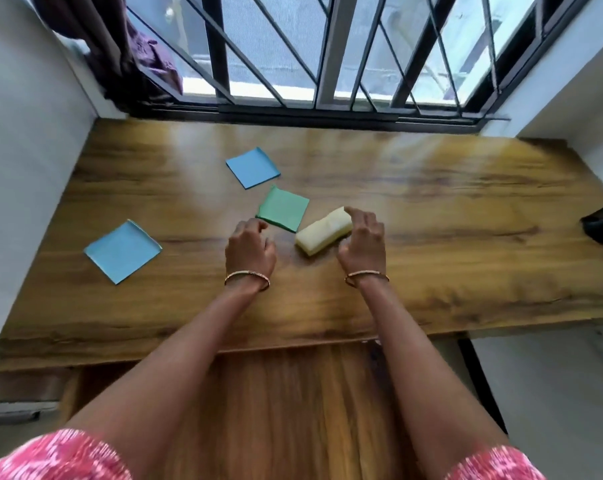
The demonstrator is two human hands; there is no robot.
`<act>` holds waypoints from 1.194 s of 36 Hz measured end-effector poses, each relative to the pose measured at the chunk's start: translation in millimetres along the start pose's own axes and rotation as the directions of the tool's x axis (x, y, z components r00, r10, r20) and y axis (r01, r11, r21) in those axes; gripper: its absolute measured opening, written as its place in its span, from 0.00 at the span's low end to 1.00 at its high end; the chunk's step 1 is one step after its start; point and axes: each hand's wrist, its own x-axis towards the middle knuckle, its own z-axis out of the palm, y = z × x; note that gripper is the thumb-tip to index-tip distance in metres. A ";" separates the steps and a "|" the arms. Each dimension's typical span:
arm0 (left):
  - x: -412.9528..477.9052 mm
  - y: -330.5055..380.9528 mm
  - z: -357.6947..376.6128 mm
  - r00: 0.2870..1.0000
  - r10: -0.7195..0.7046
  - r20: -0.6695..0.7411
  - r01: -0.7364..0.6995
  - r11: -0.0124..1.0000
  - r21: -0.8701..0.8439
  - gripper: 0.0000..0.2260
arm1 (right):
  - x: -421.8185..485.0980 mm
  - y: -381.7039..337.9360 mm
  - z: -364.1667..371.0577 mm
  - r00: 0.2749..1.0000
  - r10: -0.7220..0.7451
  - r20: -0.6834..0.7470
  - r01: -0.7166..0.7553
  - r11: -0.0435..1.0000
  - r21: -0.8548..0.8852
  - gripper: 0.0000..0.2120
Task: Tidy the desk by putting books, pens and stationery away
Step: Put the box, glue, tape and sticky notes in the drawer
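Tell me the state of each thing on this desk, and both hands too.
Far blue pad: flat, untouched.
Near blue pad: flat, untouched.
Green pad: flat, untouched.
Yellow pad: lying on the desk, right index fingertip at its far end.
Left hand: loosely curled, holding nothing.
Right hand: loosely curved beside the yellow pad.

Note pads (282, 213) on desk (431, 209), mid-left

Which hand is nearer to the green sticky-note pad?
Left. The left hand is just at the green pad, by its near left corner; the right hand is farther right, at the yellow pad.
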 end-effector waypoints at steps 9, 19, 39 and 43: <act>74.5 12.5 18.1 0.979 -0.186 0.077 0.168 0.965 0.203 0.27 | 60.2 -0.2 2.4 0.855 -0.028 0.518 0.173 0.957 -0.233 0.38; 96.8 32.6 22.1 0.883 -0.436 0.174 0.396 0.891 0.220 0.35 | 51.6 16.1 -3.1 0.883 -0.035 0.469 0.141 0.971 -0.192 0.26; 9.5 -5.9 -2.6 0.926 -0.358 0.119 0.376 0.846 -0.378 0.08 | -182.4 73.7 -90.8 0.917 0.162 0.364 -0.228 0.963 0.146 0.29; -16.1 -8.1 -14.5 0.924 -0.345 0.168 0.381 0.779 -0.499 0.09 | -228.4 78.6 -77.4 0.837 0.228 0.497 -0.245 0.969 -0.033 0.30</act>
